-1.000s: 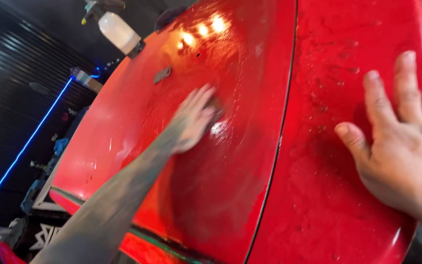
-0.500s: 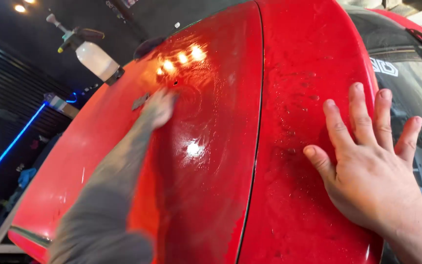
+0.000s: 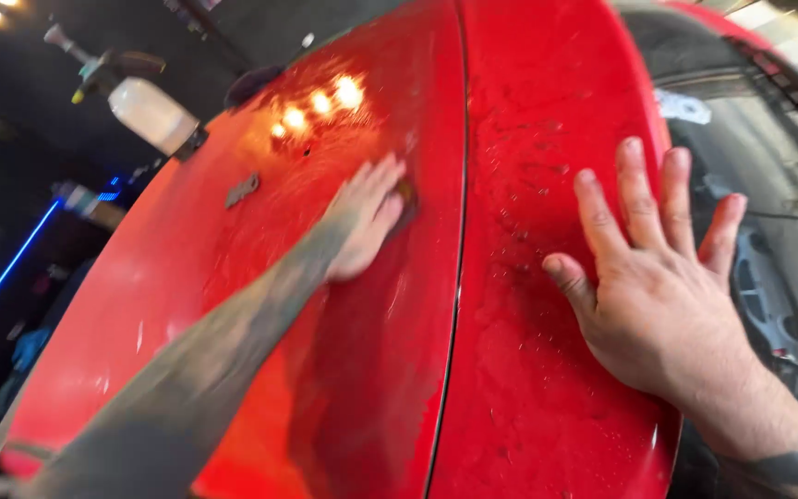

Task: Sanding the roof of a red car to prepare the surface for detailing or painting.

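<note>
A glossy red car hood (image 3: 233, 305) fills the view, wet and speckled with droplets. My left hand (image 3: 362, 226) lies stretched out on it, fingers pressed over a small dark pad (image 3: 406, 199) close to the panel seam (image 3: 459, 277). My right hand (image 3: 658, 286) rests flat on the red fender (image 3: 528, 111) to the right of the seam, fingers spread, holding nothing. Only an edge of the pad shows past my fingertips.
A white spray bottle (image 3: 150, 113) with a dark trigger head stands on the hood's far left edge. A small emblem (image 3: 242, 190) sits on the hood. Dark windshield and cowl area (image 3: 768, 277) lie to the right. The dim shop has a blue light strip (image 3: 6, 273).
My left hand slid up the hood, then back right toward the seam with the pad. My right hand stayed flat on the fender while the view shifted.
</note>
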